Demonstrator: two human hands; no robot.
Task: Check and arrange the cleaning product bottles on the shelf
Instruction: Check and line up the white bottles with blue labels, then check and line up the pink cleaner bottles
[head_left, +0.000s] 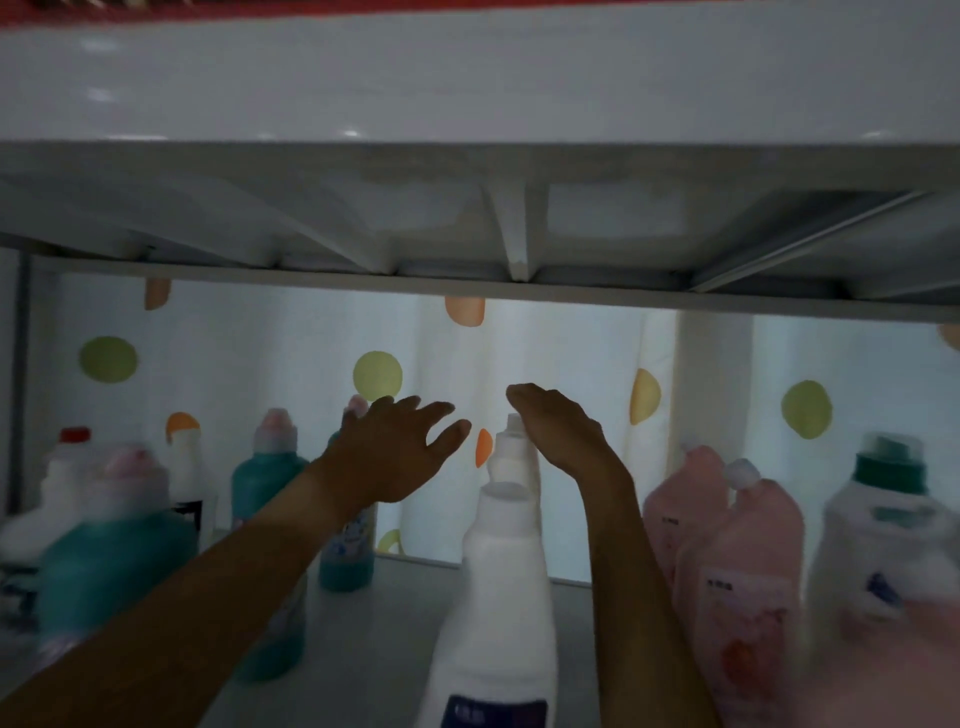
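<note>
Cleaning product bottles, on grey shelf (374, 613), dim light, view blurred. White bottle (493, 587), nearest front, centre, upright, dark blue label at base; 2nd white bottle (511, 452) just behind it, cap visible beside R hand. Teal bottles, L side: one front (111, 566) w/ pale pinkish cap, one mid (265, 483), one further back (347, 556) w/ printed label, partly hidden by L arm. White bottle w/ red cap (72, 462) far L. Pink bottles (737, 571) x2, R of centre, close together, pos. touching, can't confirm. White bottle w/ green cap (883, 525) far R. L hand (400, 447): raised above shelf, fingers spread and straight, holding nothing. R hand (558, 431): raised, fingers relaxed and slightly bent fwd, just beside 2nd white bottle's cap; contact can't tell, no grip seen. Behind: white curtain (571, 353) w/ green, orange, yellow dots. Above: underside of upper shelf (467, 223), ribbed.
</note>
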